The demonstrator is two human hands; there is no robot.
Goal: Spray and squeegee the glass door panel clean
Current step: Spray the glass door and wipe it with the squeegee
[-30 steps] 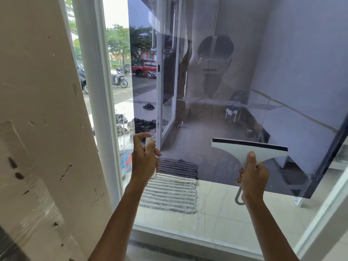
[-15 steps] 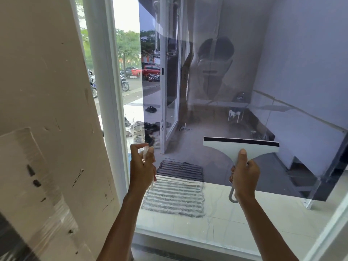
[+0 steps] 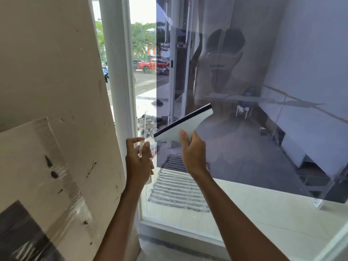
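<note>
The glass door panel (image 3: pixel 244 81) fills the view ahead, showing my dim reflection. My right hand (image 3: pixel 192 153) grips a white squeegee (image 3: pixel 185 125) by its handle; its black rubber blade is tilted, left end low, right end high, in front of the glass. My left hand (image 3: pixel 138 161) holds a small clear spray bottle (image 3: pixel 148 147) upright near the white door frame (image 3: pixel 120 72), index finger raised by the nozzle. The two hands are close together, the squeegee's lower corner just above the bottle.
A scuffed cream board (image 3: pixel 52 91) with plastic wrap leans at the left, close to my left arm. Outside lie a striped doormat (image 3: pixel 178 191), pale tiles, shoes and parked vehicles. The bottom frame rail (image 3: pixel 178 230) runs below the glass.
The right hand has swung the squeegee left and rotated it from level to steeply tilted, ending next to the left hand. The view has shifted right; the left hand stays by the frame.
</note>
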